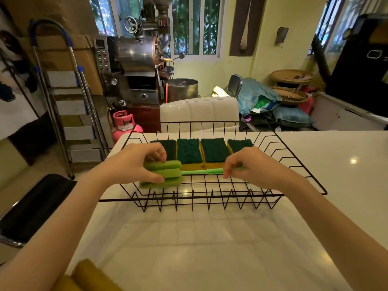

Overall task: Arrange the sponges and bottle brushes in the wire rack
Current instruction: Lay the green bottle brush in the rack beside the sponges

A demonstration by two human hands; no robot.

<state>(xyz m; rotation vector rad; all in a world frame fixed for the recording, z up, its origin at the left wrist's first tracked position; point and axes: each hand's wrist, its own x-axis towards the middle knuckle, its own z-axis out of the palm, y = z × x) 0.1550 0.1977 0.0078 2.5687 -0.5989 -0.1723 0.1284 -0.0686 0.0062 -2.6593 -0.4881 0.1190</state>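
White and glossy, the table (231,248) fills the lower half of the frame, and behind it, in the upper part, I see a crowded room: a metal roasting machine (138,53) at upper centre-left, a step ladder (69,106) at the left, a pink gas cylinder (123,124) below the machine, and a white chair (199,112) just behind the table.

On the table, in the middle of the frame, stands a black wire rack (294,164). Along its far side four sponges (214,150) lie in one row, side by side, dark green face up and yellow below.

In front of this row a green bottle brush (168,175) is held across the rack, its foam head toward the left of the frame and its thin handle toward the right. The left hand (134,162) is closed around the foam head, thumb below and fingers on top. The right hand (249,164) pinches the handle end between thumb and fingertips. I cannot tell if the brush touches the rack's bottom wires.

At the lower left corner, something yellow (90,276) lies at the table's edge.
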